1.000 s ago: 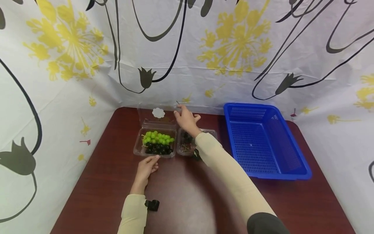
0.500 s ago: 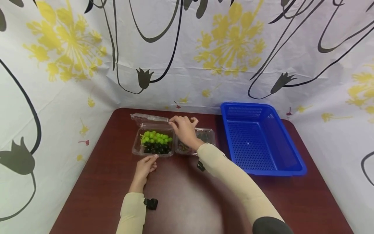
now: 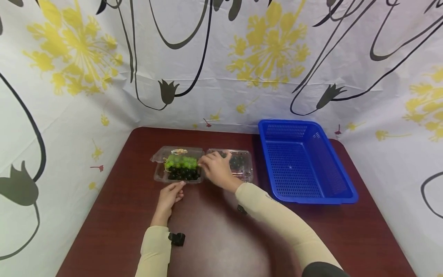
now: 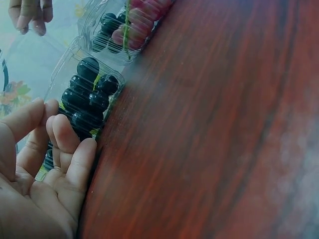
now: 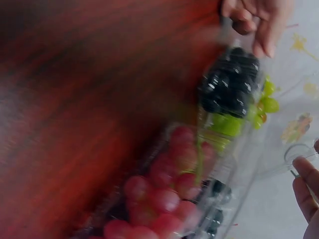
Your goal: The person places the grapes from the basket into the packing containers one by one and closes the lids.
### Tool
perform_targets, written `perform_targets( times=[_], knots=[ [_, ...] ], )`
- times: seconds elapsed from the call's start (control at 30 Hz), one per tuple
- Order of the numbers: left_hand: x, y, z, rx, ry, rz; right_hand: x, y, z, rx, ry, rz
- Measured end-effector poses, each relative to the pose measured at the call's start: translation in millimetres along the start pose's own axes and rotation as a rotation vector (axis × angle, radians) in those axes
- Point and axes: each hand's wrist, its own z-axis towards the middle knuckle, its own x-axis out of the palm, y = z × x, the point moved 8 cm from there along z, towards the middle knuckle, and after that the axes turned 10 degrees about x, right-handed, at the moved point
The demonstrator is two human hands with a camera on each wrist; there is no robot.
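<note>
A clear plastic fruit container (image 3: 158, 177) holds a bunch of green grapes (image 3: 188, 163) and a bunch of black grapes (image 3: 183, 174). Its hinged lid (image 3: 159, 154) leans forward over the green grapes, partly raised. At the lid's front right corner, the right hand (image 3: 218, 170) pinches the edge between thumb and fingers. The left hand (image 3: 168, 197) pinches the container's front rim with thumb and forefinger; the left wrist view shows these fingers (image 4: 37, 112) right beside the black grapes. In the right wrist view, the right hand's fingers (image 5: 305, 186) hold the lid's thin edge.
Close on the right stands a second clear container (image 3: 247, 163), with red grapes (image 5: 159, 204) and dark grapes inside. Farther right is a blue plastic basket (image 3: 277, 190). A patterned cloth (image 3: 221, 100) hangs behind the dark red table (image 3: 114, 200).
The right hand has taken hold of the lid and swung it from upright at the back forward and down over the grapes. The left hand has stayed at the front rim.
</note>
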Motion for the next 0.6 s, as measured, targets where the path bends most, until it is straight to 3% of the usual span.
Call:
perform_targets(
  times=[0.23,0.6],
  knots=[
    [-0.6,-0.2,1.2,-0.01,-0.02,-0.023,9,8,-20.4,-0.125,-0.008,-0.096],
    [-0.1,-2.4,-4.0,-0.035,0.033,-0.044,22,11,-36.7,-0.242,-0.074,-0.224]
  ],
)
